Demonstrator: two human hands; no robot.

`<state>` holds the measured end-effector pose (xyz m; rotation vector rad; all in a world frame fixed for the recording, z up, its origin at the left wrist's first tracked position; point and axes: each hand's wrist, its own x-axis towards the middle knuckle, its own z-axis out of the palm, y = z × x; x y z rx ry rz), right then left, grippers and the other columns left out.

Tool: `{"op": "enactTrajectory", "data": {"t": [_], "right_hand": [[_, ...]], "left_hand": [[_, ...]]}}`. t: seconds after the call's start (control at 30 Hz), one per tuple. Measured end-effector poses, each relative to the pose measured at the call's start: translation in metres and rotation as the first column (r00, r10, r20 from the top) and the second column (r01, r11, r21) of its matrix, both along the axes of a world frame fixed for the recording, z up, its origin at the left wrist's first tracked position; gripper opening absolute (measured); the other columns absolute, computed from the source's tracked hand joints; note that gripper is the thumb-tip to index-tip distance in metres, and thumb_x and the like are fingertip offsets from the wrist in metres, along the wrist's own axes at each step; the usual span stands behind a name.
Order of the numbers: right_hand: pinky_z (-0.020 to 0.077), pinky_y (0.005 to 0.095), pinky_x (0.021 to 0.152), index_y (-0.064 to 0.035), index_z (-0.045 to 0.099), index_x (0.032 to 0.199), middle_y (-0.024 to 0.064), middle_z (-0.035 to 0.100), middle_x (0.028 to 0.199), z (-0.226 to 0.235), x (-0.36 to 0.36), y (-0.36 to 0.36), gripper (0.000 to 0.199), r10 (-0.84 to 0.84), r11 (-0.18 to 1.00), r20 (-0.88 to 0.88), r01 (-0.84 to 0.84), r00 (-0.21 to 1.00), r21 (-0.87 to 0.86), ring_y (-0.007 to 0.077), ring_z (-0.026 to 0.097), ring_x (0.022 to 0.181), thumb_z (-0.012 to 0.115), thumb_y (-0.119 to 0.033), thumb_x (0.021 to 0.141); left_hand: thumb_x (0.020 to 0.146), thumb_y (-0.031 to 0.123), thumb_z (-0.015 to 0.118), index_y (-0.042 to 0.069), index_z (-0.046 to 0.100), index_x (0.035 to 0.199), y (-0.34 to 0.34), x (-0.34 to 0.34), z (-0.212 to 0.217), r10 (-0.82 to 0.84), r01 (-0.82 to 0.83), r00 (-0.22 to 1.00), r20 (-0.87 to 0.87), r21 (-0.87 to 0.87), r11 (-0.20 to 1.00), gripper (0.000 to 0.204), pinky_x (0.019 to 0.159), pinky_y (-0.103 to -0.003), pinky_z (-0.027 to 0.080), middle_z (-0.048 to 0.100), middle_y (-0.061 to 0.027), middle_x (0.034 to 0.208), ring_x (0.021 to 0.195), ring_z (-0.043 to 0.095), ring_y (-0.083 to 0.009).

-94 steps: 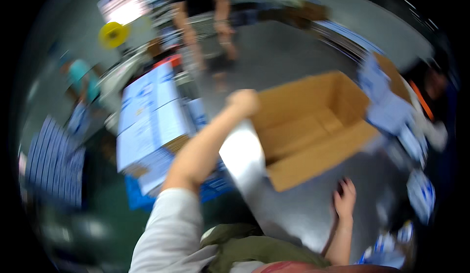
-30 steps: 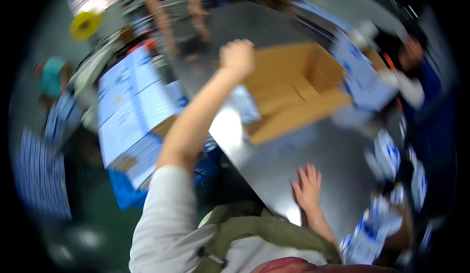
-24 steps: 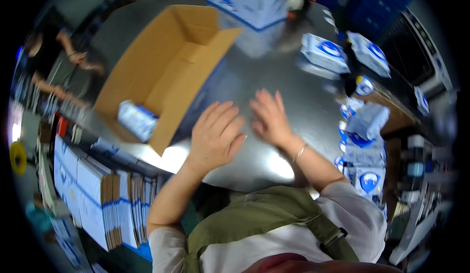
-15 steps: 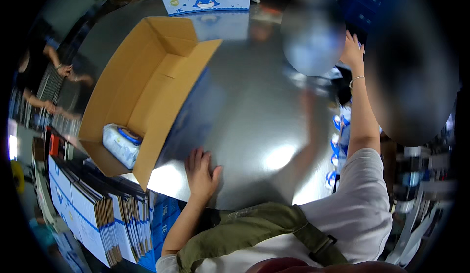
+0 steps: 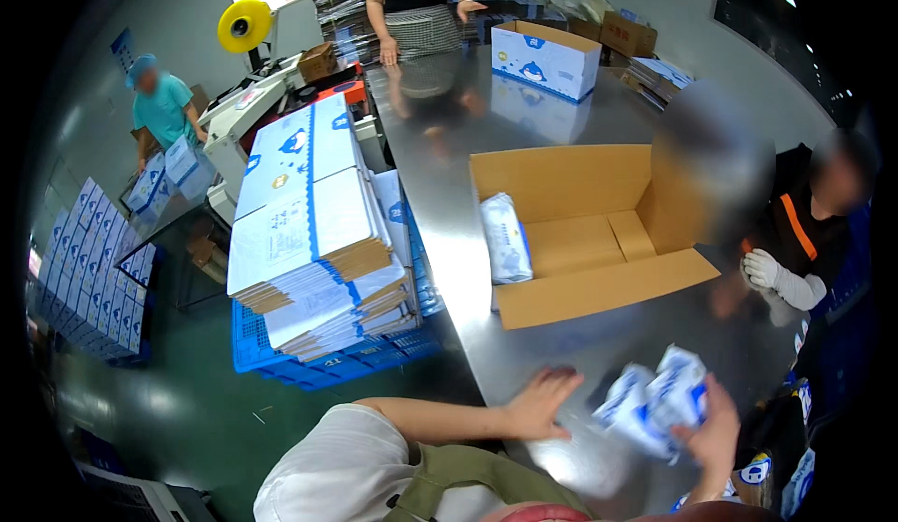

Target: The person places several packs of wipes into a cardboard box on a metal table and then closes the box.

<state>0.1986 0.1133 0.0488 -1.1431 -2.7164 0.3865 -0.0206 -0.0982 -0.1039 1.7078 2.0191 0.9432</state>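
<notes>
**Soft Packs Held Over a Shiny Table**

Down low, two white and blue soft packs (image 5: 650,400) are held in the right hand (image 5: 716,436). The fingers are curled around the packs and pinch them from below. The packs are blurry, so it may be two, but it is hard to be sure. They are held just above the shiny metal table (image 5: 449,195).

The left hand (image 5: 541,402) is laid flat on the table with its fingers spread wide. Nothing is held in it. It is near the packs but not touching them.

Farther up the table, a brown cardboard box (image 5: 585,232) is lying open on its side. One more white pack (image 5: 505,239) is seen inside it, at the left end.

Beside the table, flat folded cartons (image 5: 309,232) are stacked on a blue crate (image 5: 327,358). A white and blue box (image 5: 544,59) is standing at the far end of the table. A gloved hand (image 5: 762,267) of another person is seen at the right.
</notes>
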Motion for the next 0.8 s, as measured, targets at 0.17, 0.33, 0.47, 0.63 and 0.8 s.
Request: {"op": "enactTrajectory", "data": {"t": [0.17, 0.33, 0.47, 0.63, 0.8], "right_hand": [[0.0354, 0.0490, 0.105, -0.0054, 0.051, 0.133, 0.0228, 0.047, 0.137, -0.040, -0.006, -0.154, 0.060, 0.425, 0.853, -0.016, -0.395, 0.905, 0.341, 0.0383, 0.046, 0.125, 0.065, -0.026, 0.078], [0.0388, 0.0492, 0.102, -0.0016, 0.041, 0.133, 0.0264, 0.051, 0.127, -0.028, -0.045, -0.116, 0.114, 0.287, 0.941, -0.078, -0.265, 0.955, 0.212, 0.0460, 0.048, 0.119, 0.091, -0.028, 0.033], [0.0373, 0.0338, 0.104, 0.0023, 0.039, 0.138, 0.0163, 0.056, 0.128, -0.056, -0.062, 0.022, 0.113, 0.175, 0.707, -0.178, -0.250, 0.968, -0.662, 0.0274, 0.051, 0.121, 0.093, -0.023, 0.042], [0.0424, 0.0368, 0.098, -0.0044, 0.047, 0.135, 0.0178, 0.059, 0.125, -0.048, -0.073, 0.002, 0.103, 0.209, 0.766, -0.113, -0.235, 0.971, -0.599, 0.0301, 0.056, 0.116, 0.088, -0.046, 0.050], [0.0478, 0.0422, 0.090, -0.0076, 0.039, 0.141, 0.0237, 0.060, 0.120, -0.059, -0.086, -0.053, 0.106, 0.227, 0.812, -0.161, -0.278, 0.960, -0.513, 0.0396, 0.059, 0.107, 0.077, -0.062, 0.058]], "left_hand": [[0.064, 0.041, 0.081, 0.004, 0.041, 0.135, -0.051, 0.011, 0.006, -0.097, 0.112, 0.950, 0.296, -0.037, 0.993, 0.089, 0.106, -0.048, 0.032, 0.048, -0.0232, 0.132, 0.125, 0.043, -0.0394], [0.066, 0.053, 0.076, 0.005, 0.058, 0.108, -0.021, -0.017, 0.044, 0.052, -0.021, 0.968, 0.244, -0.128, 0.992, 0.066, 0.072, -0.047, 0.050, 0.066, -0.0186, 0.083, 0.078, 0.064, -0.0400], [0.067, 0.056, 0.073, -0.005, 0.067, 0.090, 0.069, -0.034, 0.067, 0.084, -0.055, 0.989, 0.124, -0.219, 0.974, 0.065, 0.080, -0.046, 0.050, 0.065, -0.0261, 0.093, 0.091, 0.063, -0.0395], [0.067, 0.053, 0.075, -0.009, 0.066, 0.104, 0.073, -0.064, 0.080, 0.020, 0.081, 0.970, 0.244, -0.397, 0.914, 0.073, 0.086, -0.042, 0.050, 0.065, -0.0271, 0.104, 0.099, 0.063, -0.0380], [0.068, 0.045, 0.079, -0.010, 0.059, 0.116, 0.025, -0.091, 0.070, 0.192, -0.147, 0.980, 0.053, -0.461, 0.875, 0.076, 0.093, -0.039, 0.047, 0.061, -0.0283, 0.116, 0.110, 0.060, -0.0353]]}}
